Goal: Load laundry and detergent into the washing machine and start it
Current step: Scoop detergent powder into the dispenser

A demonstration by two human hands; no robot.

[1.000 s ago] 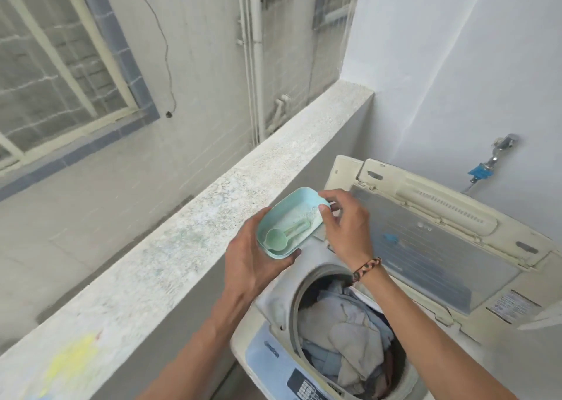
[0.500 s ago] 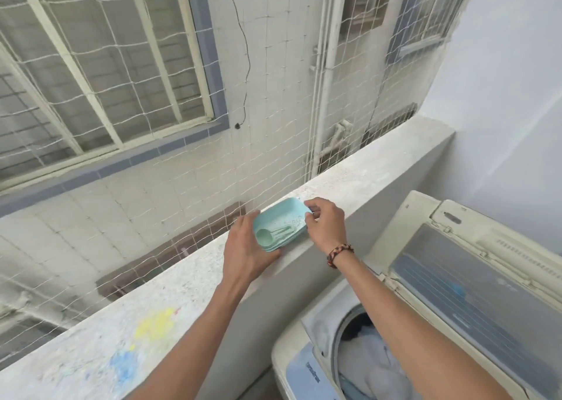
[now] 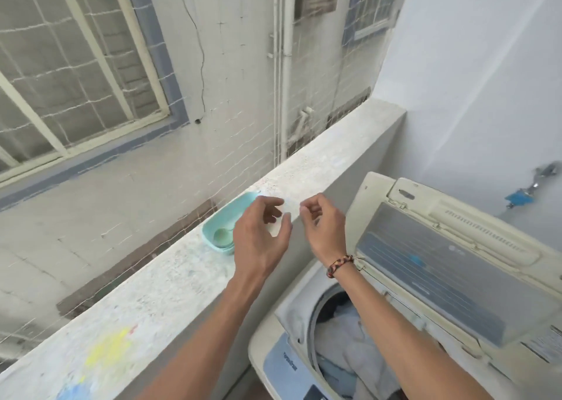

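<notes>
A: Where's the detergent tray (image 3: 219, 228) sitting?

B: On the speckled ledge (image 3: 170, 281), toward its outer edge by the netting (image 3: 76, 65). It's a pale teal dish with a matching scoop (image 3: 223, 234) lying inside, bowl end toward us.

A: Is either hand on it?

B: No. The left hand (image 3: 261, 238) hovers just right of the tray, partly in front of its near corner, fingers loosely spread and curved, gripping nothing. The right hand (image 3: 324, 227) is beside it, apart from the tray, fingers loosely curled with nothing between them. I count 2 free hands.

A: Anything on the wrists?

B: A braided bracelet (image 3: 340, 264), brown and dark, on the right wrist.

A: And the washer?

B: The washing machine (image 3: 273, 366) stands right against the ledge wall, below the right forearm. Its lid (image 3: 441, 275) is folded up and back, grey panel facing us. The drum is open and I can see laundry (image 3: 349, 338) in it, pale blue and whitish cloth, piled high. The blue control strip runs along the near edge, though it's too blurred to read.

A: What's behind?

B: A tap (image 3: 529, 186) with a blue fitting on the white wall at the far right. Yellow and blue paint smears (image 3: 106, 354) on the near part of the ledge. Beyond the netting, a tiled wall with a barred window (image 3: 60, 71) and a drainpipe (image 3: 281, 80).
</notes>
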